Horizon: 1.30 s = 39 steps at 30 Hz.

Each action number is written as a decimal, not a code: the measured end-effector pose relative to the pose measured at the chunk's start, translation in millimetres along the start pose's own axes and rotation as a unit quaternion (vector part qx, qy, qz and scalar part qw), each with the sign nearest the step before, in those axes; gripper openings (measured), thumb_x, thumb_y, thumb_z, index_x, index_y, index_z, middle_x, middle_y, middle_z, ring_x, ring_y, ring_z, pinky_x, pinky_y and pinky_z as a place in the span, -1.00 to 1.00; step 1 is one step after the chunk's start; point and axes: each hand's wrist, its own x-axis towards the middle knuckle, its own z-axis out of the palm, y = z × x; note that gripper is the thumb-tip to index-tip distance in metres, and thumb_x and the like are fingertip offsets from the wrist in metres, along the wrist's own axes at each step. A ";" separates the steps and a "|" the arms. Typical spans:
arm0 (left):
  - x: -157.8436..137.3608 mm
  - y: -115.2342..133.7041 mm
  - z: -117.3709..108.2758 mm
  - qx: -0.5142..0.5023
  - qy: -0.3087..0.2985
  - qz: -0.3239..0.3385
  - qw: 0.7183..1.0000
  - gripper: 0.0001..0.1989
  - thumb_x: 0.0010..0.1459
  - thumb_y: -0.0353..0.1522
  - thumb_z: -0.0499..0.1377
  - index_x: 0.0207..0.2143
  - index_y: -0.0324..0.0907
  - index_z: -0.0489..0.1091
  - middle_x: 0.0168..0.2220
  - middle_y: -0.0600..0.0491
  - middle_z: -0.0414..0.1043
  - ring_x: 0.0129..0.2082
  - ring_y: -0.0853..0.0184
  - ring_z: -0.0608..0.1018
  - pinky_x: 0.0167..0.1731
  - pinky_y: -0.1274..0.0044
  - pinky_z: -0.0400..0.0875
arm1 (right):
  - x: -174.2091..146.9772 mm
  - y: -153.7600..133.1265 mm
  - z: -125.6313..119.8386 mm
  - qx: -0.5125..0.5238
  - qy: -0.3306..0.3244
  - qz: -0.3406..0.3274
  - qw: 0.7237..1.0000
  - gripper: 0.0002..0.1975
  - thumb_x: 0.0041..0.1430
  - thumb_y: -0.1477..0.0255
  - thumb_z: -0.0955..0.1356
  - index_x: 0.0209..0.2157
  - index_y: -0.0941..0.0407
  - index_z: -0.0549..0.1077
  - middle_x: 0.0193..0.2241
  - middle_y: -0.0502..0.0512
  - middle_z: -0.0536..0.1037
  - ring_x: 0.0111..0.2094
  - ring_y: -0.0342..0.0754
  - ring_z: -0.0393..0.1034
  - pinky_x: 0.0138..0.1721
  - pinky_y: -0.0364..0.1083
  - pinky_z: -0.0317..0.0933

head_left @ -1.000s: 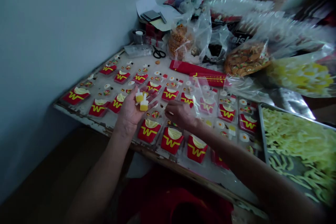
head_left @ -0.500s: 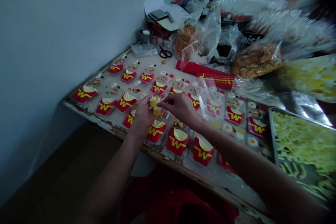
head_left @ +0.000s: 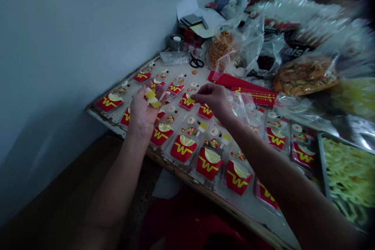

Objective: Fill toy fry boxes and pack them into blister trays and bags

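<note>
Head view: the left hand's uncurled grip cradles yellow-and-white, popsicle-shaped, plastic-looking pieces, presumably handy for the right hand at three o'clock, whose grip I cannot tell.

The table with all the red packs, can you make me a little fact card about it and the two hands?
Left hand: palm up, yellow-and-white pieces resting on it
Right hand: fingers bent above the packs; too dim to tell if they pinch anything
Red packs: many, with yellow zigzags, on the table
Tray: at right, holding pale yellow strips
Scissors: black handles, beside a clear box
</note>
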 end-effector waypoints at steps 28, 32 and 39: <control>-57.1 16.7 -135.0 0.360 0.082 -0.030 0.929 -0.53 -0.04 -0.10 0.37 -0.15 -0.22 0.50 -0.36 0.03 0.50 -0.55 0.40 0.44 -0.60 0.60 0.24 | 33.9 11.3 40.2 -0.415 -0.109 -0.154 0.890 -0.71 0.21 0.52 0.33 -0.04 0.17 0.54 -0.17 0.21 0.61 -0.16 0.05 0.45 -0.18 -0.07 0.21; -46.5 12.4 -142.8 0.511 0.062 0.057 0.855 -0.60 -0.03 -0.12 0.37 -0.17 -0.12 0.57 -0.28 -0.04 0.59 -0.31 0.13 0.58 -0.36 0.45 0.40 | 56.3 24.6 56.8 -0.408 -0.141 -0.064 0.900 -0.71 0.29 0.25 0.33 -0.13 0.13 0.57 -0.33 0.13 0.61 -0.36 -0.04 0.43 -0.38 -0.12 0.10; -47.1 -1.4 -136.4 0.641 -0.004 0.080 0.764 -0.71 -0.07 -0.24 0.40 -0.23 -0.08 0.57 -0.20 -0.05 0.61 -0.15 -0.01 0.58 -0.11 0.31 0.38 | 67.5 56.1 67.5 -0.324 -0.142 0.011 0.935 -0.60 0.05 0.06 0.44 -0.31 0.13 0.58 -0.49 0.01 0.51 -0.48 -0.11 0.31 -0.48 -0.16 0.02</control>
